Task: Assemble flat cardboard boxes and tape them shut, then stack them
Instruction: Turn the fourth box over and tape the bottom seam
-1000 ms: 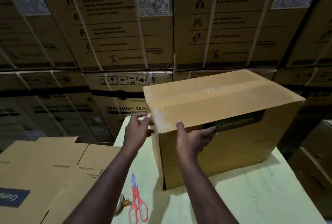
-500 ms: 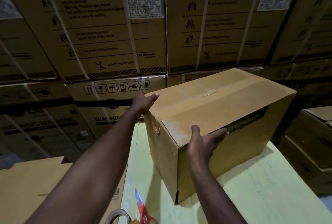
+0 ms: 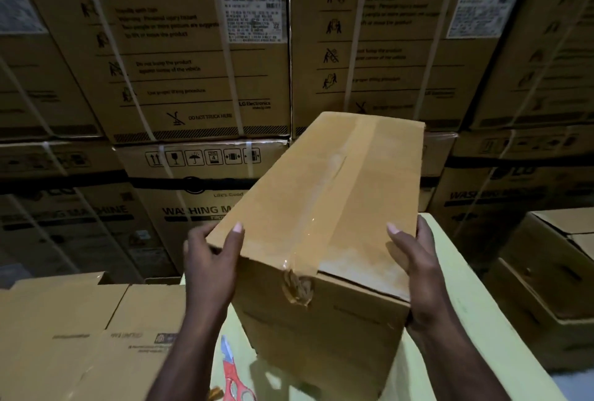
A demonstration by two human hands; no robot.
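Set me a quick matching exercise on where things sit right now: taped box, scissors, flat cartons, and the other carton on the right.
Things:
1. taped box
2. scissors
3. flat cartons
4. brown carton

Places:
A. on the yellow table, by the left forearm
B. on the right, past the table's edge
C. gripped between the left hand and the right hand
D. stacked at lower left, beside the table

Pairs: 1-C, 2-A, 3-D, 4-B.

Box (image 3: 337,195) now end-on, not broadside.
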